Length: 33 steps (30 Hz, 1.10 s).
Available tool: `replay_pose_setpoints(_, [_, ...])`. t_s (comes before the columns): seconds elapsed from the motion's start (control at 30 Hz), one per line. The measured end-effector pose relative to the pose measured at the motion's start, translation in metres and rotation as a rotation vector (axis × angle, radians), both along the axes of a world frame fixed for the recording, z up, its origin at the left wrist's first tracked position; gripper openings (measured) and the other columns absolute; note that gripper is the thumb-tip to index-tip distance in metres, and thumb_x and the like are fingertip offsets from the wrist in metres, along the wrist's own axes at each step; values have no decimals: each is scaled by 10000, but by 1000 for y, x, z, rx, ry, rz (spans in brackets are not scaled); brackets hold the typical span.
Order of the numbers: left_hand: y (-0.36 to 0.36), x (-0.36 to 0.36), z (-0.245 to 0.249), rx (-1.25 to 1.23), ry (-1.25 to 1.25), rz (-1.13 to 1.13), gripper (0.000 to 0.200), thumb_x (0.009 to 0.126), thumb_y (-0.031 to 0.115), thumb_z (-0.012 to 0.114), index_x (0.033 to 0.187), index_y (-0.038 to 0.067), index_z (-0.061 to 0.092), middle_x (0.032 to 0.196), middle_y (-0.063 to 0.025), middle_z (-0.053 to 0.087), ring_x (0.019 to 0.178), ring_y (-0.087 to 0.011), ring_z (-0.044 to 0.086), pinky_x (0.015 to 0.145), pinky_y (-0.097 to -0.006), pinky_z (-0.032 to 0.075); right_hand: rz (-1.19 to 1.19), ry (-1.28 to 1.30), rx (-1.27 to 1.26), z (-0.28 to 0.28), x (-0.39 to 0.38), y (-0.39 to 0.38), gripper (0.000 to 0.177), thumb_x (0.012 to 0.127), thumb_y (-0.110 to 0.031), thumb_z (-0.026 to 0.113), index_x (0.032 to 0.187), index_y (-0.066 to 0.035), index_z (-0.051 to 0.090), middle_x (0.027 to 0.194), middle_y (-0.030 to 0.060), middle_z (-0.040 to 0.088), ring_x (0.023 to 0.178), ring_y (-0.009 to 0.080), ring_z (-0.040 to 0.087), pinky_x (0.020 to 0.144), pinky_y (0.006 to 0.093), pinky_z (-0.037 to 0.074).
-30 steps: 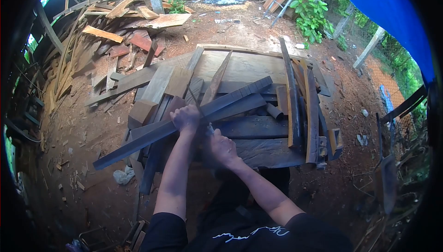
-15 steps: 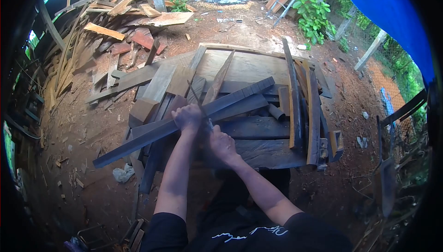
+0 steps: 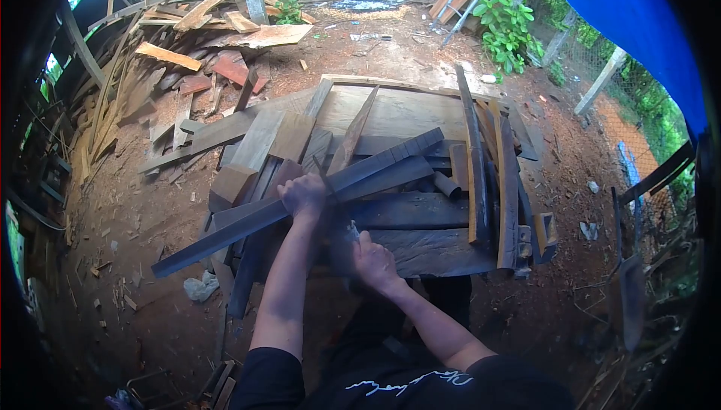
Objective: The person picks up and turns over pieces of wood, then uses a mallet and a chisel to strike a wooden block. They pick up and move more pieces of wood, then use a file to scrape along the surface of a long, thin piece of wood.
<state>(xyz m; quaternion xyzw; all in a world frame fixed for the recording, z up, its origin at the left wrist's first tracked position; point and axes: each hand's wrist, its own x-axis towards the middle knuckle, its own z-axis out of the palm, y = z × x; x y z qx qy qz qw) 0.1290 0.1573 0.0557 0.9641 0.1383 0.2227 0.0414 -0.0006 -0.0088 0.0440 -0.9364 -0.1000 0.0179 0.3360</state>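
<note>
The left arm reaches forward, nearly straight, and the left hand (image 3: 304, 194) closes tightly over the middle of a long dark plank (image 3: 225, 235), knuckles up. The plank lies slantwise across a stack of boards (image 3: 428, 248), its far end resting high on the stack and its near end jutting out over the dirt ground (image 3: 128, 207). The right arm is bent at the elbow and held close to the body. The right hand (image 3: 373, 261) sits just behind the left one, curled in a fist around a thin tool (image 3: 351, 229) with a pale tip that points toward the plank. What kind of tool it is cannot be told.

The black shirt carries a line of white script (image 3: 405, 384) across the chest, too small and skewed to read.

A crumpled white rag (image 3: 199, 287) lies on the ground under the plank's near end. A heap of scrap wood (image 3: 188, 42) is piled to the far left, and a blue tarp (image 3: 623, 12) hangs at the upper right.
</note>
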Motion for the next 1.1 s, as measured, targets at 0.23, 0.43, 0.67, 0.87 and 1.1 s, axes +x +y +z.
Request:
replay_pose_setpoints(0.23, [2, 3, -8, 31, -10, 13, 415, 876, 277, 444, 625, 70, 702, 641, -167, 667, 645, -312, 676, 723, -441, 452, 2, 13, -7, 3, -3, -2, 223, 982, -251, 447, 932, -35, 423, 673, 223, 635, 659, 449, 638, 574, 558, 506])
replay_pose_setpoints(0.43, [2, 2, -5, 5, 27, -1, 422, 881, 279, 439, 629, 66, 702, 655, -170, 671, 653, -314, 678, 737, -438, 453, -30, 54, 44, 5, 8, -1, 206, 968, -231, 453, 948, -27, 436, 694, 264, 626, 698, 483, 623, 628, 585, 491])
replay_pose_setpoints(0.67, [2, 3, -7, 5, 8, 14, 437, 885, 274, 419, 633, 57, 703, 662, -174, 672, 657, -319, 679, 737, -435, 451, 32, 18, 6, 9, 3, -5, 206, 974, -229, 450, 936, -28, 427, 683, 239, 637, 677, 463, 633, 600, 571, 500])
replay_pose_setpoints(0.87, [3, 5, -8, 17, 19, 6, 440, 884, 272, 416, 631, 58, 705, 663, -165, 675, 660, -314, 681, 733, -431, 450, -6, 42, 45, 10, -5, 2, 208, 975, -234, 447, 937, -30, 429, 690, 240, 638, 681, 465, 632, 602, 572, 496])
replay_pose_setpoints(1.1, [3, 7, -9, -18, 8, 19, 457, 894, 279, 408, 636, 50, 708, 658, -183, 669, 665, -320, 682, 757, -441, 452, -58, 32, 36, -5, 16, -1, 207, 968, -224, 451, 959, -19, 422, 690, 259, 630, 694, 475, 629, 622, 573, 502])
